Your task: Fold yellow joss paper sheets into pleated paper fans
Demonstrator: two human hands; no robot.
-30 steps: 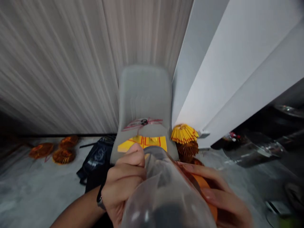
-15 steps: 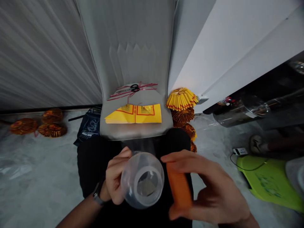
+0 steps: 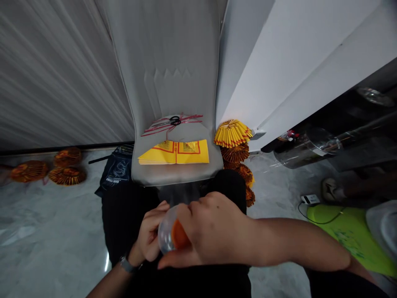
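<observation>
Just above a black-clothed lap, a clear, round plastic bottle sits cupped in the curled fingers of the left hand, a dark-strapped watch on that wrist. Right hand across it, fingers and thumb closed over the bottle's end, a flat orange piece pressed there, whether inside or against the rim hidden. Both hands together, clamped at one spot. Beyond, on a grey padded seat, a yellow red-lined paper sheet and black-handled scissors. Farther off, a yellow pleated paper fan, orange fans on a pale marble floor, a lime-green mat.
</observation>
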